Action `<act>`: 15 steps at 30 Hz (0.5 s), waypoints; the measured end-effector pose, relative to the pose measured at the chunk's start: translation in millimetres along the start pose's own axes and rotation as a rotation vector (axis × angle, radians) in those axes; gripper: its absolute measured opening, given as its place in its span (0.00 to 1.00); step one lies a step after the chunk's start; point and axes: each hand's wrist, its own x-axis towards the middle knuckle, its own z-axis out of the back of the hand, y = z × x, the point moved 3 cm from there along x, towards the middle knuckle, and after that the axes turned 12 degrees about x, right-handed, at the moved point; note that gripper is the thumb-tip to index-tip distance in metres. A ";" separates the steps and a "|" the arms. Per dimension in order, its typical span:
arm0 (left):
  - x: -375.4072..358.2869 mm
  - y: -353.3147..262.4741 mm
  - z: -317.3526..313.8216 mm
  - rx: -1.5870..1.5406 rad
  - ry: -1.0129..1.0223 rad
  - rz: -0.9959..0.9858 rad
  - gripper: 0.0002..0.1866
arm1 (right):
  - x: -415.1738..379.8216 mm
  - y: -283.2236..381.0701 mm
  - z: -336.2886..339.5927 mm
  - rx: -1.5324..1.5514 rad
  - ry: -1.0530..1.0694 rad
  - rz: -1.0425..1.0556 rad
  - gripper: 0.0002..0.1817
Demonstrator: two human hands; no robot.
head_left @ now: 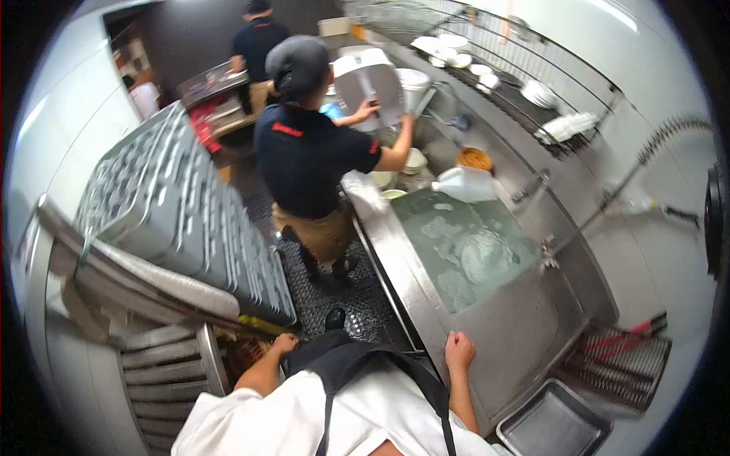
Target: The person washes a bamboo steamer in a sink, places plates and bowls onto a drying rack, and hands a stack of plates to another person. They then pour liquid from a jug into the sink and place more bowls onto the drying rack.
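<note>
My left hand (285, 343) is closed beside the black apron (356, 357), near the lower end of the stacked grey crates (205, 220); what it holds, if anything, cannot be made out. Over the steel counter (498, 342), close to its front edge, my right hand (459, 351) is curled into a fist, with no object visible in it. Beyond that hand lies a sink basin full of cloudy water (464, 243). A white plastic jug (465, 185) rests at the basin's far side, below an orange-brown round item (475, 159).
A co-worker in a dark shirt (312, 156) stands ahead at the sink, holding a large grey-white tub (370, 80). Another person (258, 42) is farther back. Dishes (538, 94) sit on a wall rack. A metal tray (553, 425) and a wire grate (620, 365) lie at right.
</note>
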 end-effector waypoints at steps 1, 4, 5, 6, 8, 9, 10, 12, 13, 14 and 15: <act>-4.0 -3.5 2.8 -0.006 0.017 -0.021 0.17 | 3.8 0.2 -3.4 -0.003 0.013 0.019 0.18; -10.3 -5.9 2.2 -0.098 0.024 0.080 0.17 | -2.3 -4.4 -1.2 -0.025 0.028 0.015 0.18; -10.1 -7.9 1.3 -0.103 0.010 0.094 0.16 | -0.6 -5.2 -1.9 -0.028 0.036 0.007 0.18; -6.2 -4.8 -4.5 -0.103 0.031 0.109 0.17 | 0.2 -4.8 -2.0 -0.032 0.040 -0.006 0.18; -2.7 1.1 -12.0 -0.099 0.071 0.133 0.17 | 0.1 -3.6 -0.9 -0.024 0.032 -0.003 0.19; -3.0 3.5 -13.9 -0.113 0.104 0.128 0.18 | 0.3 -2.6 -0.1 -0.019 0.026 -0.001 0.20; -2.9 6.2 -14.5 -0.125 0.136 0.123 0.18 | 0.4 -1.6 0.9 -0.013 0.021 -0.004 0.20; 1.7 15.6 -15.9 -0.121 0.163 0.106 0.20 | 0.8 0.9 1.8 0.003 0.010 -0.007 0.19; 4.3 22.9 -19.0 -0.100 0.146 0.115 0.20 | 0.6 1.7 2.1 0.004 0.012 -0.016 0.19; 5.1 24.9 -15.7 -0.078 0.128 0.124 0.20 | 0.6 1.8 2.4 0.006 0.014 -0.024 0.19; 7.3 26.7 -11.4 -0.057 0.108 0.133 0.20 | 1.1 2.1 2.5 0.008 0.018 -0.031 0.19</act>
